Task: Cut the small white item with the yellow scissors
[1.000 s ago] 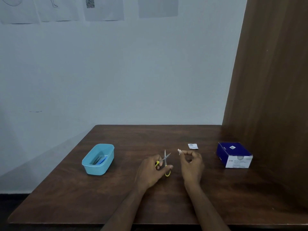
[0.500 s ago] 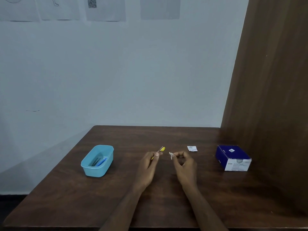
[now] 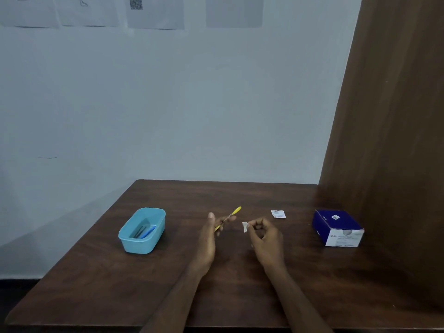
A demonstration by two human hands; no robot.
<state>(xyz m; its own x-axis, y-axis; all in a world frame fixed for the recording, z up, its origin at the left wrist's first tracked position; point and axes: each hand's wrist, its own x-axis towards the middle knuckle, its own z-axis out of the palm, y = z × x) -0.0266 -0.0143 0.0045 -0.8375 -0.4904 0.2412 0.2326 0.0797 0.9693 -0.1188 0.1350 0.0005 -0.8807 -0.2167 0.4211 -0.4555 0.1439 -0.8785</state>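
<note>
Meanwhile left hand [image 3: 209, 239] pinches yellow scissors [image 3: 228, 218], right hand [image 3: 265, 239] pinches white scrap [image 3: 245, 226].

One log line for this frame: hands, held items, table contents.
left hand: holds yellow-handled scissors | right hand: pinches white scrap | table: blue tub, sachet, blue box
</note>
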